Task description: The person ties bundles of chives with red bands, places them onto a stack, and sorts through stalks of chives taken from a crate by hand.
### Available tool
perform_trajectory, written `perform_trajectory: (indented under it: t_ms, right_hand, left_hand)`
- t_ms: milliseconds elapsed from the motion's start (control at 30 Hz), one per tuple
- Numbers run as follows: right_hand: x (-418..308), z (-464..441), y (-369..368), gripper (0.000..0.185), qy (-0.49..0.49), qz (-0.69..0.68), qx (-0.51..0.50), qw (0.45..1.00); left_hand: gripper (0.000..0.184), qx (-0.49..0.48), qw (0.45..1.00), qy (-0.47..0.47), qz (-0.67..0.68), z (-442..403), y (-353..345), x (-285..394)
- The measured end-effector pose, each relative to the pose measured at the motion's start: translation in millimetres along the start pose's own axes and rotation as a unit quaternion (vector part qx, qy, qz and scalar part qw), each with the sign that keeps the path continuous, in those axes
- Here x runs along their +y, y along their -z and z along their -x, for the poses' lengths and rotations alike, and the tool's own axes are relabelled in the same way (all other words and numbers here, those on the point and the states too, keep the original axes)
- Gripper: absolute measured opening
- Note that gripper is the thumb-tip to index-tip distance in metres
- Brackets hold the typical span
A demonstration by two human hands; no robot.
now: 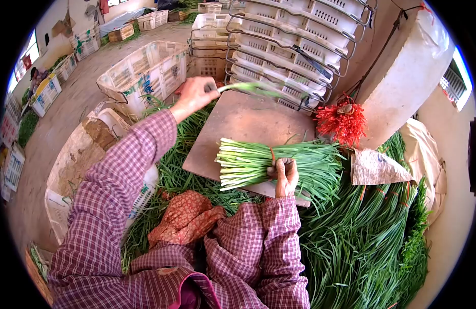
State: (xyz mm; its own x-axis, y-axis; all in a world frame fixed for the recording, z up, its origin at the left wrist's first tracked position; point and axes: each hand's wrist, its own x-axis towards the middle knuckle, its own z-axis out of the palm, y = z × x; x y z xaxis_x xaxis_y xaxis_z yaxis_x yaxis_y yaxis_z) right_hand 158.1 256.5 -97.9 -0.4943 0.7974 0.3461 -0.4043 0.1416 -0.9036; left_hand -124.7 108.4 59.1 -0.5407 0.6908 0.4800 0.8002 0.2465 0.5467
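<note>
Stacked crates (289,44) are standing at top center while the left hand (198,93) is pinching loose greens (254,88), the right hand (284,176) a banded bundle (248,160).

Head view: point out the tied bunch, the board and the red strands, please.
Tied bunch (243,164): head view, pale stalk ends.
Board (263,116): head view, bare top beyond the bunch.
Red strands (341,123): head view, middle of clump.

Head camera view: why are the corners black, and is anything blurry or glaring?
In the head view, the round, wide-angle image leaves dark corners; the stalk in the left hand smears, probably from motion, while the tied bundle looks fairly crisp; the left window and right window glare white, with bluish fringes.
</note>
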Motion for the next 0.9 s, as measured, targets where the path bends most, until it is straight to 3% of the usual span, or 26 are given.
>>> perform_trajectory:
  t_ms: [67,133,200,267,333,400,433,533,600,667,700,733,800,900]
  right_hand:
    - [-2.7,0.7,0.5,0.016,-0.009,0.014,-0.007,1.000]
    - [-10.6,1.3,-1.5,0.016,-0.017,0.010,-0.022,1.000]
    - [-22.1,-0.3,-2.4,0.016,-0.026,0.077,-0.042,0.996]
    - [-31.8,-6.6,-5.5,0.016,-0.017,0.121,-0.057,0.991]
    - [-39.0,-15.7,-8.1,0.015,-0.004,0.168,-0.074,0.983]
    - [-45.4,-26.2,-8.5,0.014,0.019,0.164,-0.074,0.983]
    - [-57.5,-31.3,-10.1,0.014,-0.006,0.131,-0.076,0.988]
    - [-84.6,-45.8,-24.9,0.015,0.051,0.153,-0.093,0.982]
    - [-113.6,-53.2,-37.5,0.011,0.028,0.089,-0.088,0.992]
    - [-128.0,-56.4,-43.5,0.010,0.011,0.027,-0.099,0.995]
    - [-125.4,-56.9,-43.4,0.009,0.000,0.011,-0.100,0.995]
    - [-117.6,-58.0,-41.7,0.008,-0.011,-0.004,-0.101,0.995]
    - [-80.5,-59.2,-29.5,0.009,-0.027,0.028,-0.106,0.994]
    - [-35.9,-50.9,-20.9,0.006,-0.124,-0.108,-0.026,0.986]
  left_hand:
    - [0.018,-0.103,0.993,0.031,-0.051,4.7,-42.4,-13.4]
    - [0.032,-0.216,0.965,-0.008,-0.149,13.6,-54.0,-3.6]
    - [0.062,-0.172,0.978,-0.058,-0.104,28.3,-60.0,20.9]
    - [0.097,-0.249,0.960,-0.105,-0.078,48.1,-54.0,79.1]
    - [0.119,-0.255,0.937,-0.196,-0.136,97.5,-79.9,92.8]
    - [0.130,-0.281,0.924,-0.174,-0.191,112.3,-95.7,92.0]
    - [0.131,-0.243,0.931,-0.170,-0.214,108.3,-101.3,88.2]
    - [0.120,-0.319,0.923,-0.164,-0.140,72.0,-90.2,72.6]
    - [0.098,-0.313,0.918,-0.226,-0.097,44.9,-64.7,83.6]
    - [0.095,-0.370,0.889,-0.242,-0.119,26.5,-44.5,94.5]
    - [0.102,-0.429,0.864,-0.209,-0.158,20.4,-38.3,104.2]
    - [0.102,-0.427,0.865,-0.211,-0.159,18.6,-43.3,99.5]
    - [0.110,-0.529,0.828,-0.166,-0.087,18.8,-65.4,81.0]
    - [0.123,-0.553,0.802,-0.153,-0.165,30.6,-87.6,86.8]
